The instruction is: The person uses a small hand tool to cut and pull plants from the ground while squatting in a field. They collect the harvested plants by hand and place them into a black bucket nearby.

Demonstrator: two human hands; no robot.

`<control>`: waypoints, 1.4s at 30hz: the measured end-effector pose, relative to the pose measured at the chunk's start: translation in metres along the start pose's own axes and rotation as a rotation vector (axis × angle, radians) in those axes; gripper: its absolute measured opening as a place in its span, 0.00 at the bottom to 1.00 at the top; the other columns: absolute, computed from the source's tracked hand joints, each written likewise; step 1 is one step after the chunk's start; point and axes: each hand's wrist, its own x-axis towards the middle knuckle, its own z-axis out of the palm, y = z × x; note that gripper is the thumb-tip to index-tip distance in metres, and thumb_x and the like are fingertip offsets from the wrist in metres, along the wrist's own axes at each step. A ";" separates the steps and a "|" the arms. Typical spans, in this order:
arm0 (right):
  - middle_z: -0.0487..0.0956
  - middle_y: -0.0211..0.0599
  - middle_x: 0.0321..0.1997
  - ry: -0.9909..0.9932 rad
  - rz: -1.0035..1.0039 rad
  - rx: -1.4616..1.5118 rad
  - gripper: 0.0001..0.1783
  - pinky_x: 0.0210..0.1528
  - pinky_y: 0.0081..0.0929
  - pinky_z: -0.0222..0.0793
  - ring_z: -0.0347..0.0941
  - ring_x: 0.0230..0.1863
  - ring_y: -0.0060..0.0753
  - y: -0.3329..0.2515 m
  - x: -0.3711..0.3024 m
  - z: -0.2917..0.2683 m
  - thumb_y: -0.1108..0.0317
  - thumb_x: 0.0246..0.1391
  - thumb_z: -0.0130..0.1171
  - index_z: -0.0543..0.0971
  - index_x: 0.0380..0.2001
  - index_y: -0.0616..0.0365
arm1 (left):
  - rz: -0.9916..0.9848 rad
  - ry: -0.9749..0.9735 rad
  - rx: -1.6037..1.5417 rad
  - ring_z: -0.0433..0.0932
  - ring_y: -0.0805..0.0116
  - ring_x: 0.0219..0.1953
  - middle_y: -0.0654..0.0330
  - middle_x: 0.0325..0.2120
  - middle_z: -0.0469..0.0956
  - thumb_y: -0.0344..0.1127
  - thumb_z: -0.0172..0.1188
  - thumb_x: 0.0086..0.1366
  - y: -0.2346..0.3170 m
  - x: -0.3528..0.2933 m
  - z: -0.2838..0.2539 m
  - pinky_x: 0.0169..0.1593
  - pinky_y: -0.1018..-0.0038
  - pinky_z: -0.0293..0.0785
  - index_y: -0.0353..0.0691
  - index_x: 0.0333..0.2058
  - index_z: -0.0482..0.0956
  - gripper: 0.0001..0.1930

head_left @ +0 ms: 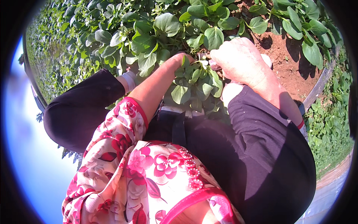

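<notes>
Low in a bed of leafy greens, my left hand [182,59] is closed around the stems of a bunch of leafy greens [194,83]. Its fingers are partly hidden by leaves, and the bunch's broad leaves droop toward my body. Just to the right, my right hand [238,59] makes a fist, knuckles up in bright sun. A small part of something with a greyish, shiny look shows at its left side, close to the bunch's stems. Its kind cannot be made out. The two hands are nearly together.
Dense leafy plants [167,24] fill the bed ahead and to the left. Reddish-brown soil [291,71] lies on the right, bounded by a dark edging strip [320,84] with more greenery beyond. My bent knees in dark trousers [84,108] flank both arms.
</notes>
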 end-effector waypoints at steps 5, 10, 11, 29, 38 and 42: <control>0.79 0.37 0.20 -0.089 -0.016 0.020 0.06 0.29 0.36 0.72 0.79 0.26 0.38 -0.009 0.007 -0.002 0.62 0.46 0.58 0.80 0.22 0.49 | 0.077 -0.034 0.011 0.76 0.66 0.23 0.59 0.24 0.79 0.34 0.60 0.56 0.003 0.001 0.009 0.30 0.65 0.72 0.38 0.26 0.81 0.06; 0.79 0.39 0.21 -0.070 0.004 0.106 0.05 0.31 0.38 0.73 0.79 0.28 0.42 -0.001 0.008 0.038 0.63 0.47 0.58 0.80 0.25 0.49 | 0.260 0.032 0.540 0.76 0.69 0.28 0.59 0.28 0.80 0.38 0.60 0.57 0.011 -0.029 0.004 0.37 0.70 0.73 0.42 0.36 0.83 0.10; 0.79 0.39 0.21 -0.069 0.016 0.096 0.05 0.32 0.38 0.73 0.79 0.28 0.42 -0.003 0.005 0.036 0.63 0.47 0.57 0.80 0.26 0.49 | 0.191 0.069 0.251 0.75 0.70 0.28 0.58 0.28 0.80 0.38 0.62 0.56 -0.004 -0.017 0.002 0.36 0.70 0.73 0.39 0.36 0.82 0.11; 0.79 0.36 0.24 0.268 0.443 0.281 0.12 0.33 0.40 0.71 0.78 0.30 0.44 0.015 -0.078 0.029 0.66 0.35 0.63 0.80 0.29 0.50 | 0.181 0.416 0.853 0.79 0.48 0.40 0.40 0.33 0.78 0.40 0.62 0.52 0.073 -0.168 -0.009 0.45 0.61 0.74 0.29 0.35 0.77 0.18; 0.78 0.35 0.24 0.328 0.441 0.245 0.12 0.33 0.40 0.71 0.77 0.29 0.43 0.011 -0.082 0.033 0.65 0.35 0.64 0.79 0.29 0.50 | 0.475 0.422 1.523 0.82 0.62 0.32 0.57 0.26 0.80 0.33 0.57 0.53 0.112 -0.211 0.051 0.34 0.68 0.77 0.40 0.35 0.76 0.09; 0.78 0.35 0.24 0.346 0.442 0.241 0.13 0.32 0.40 0.71 0.77 0.28 0.43 0.006 -0.085 0.032 0.65 0.34 0.64 0.79 0.29 0.51 | 0.550 0.448 1.523 0.82 0.63 0.34 0.57 0.27 0.80 0.34 0.58 0.52 0.115 -0.191 0.057 0.34 0.70 0.76 0.42 0.31 0.78 0.07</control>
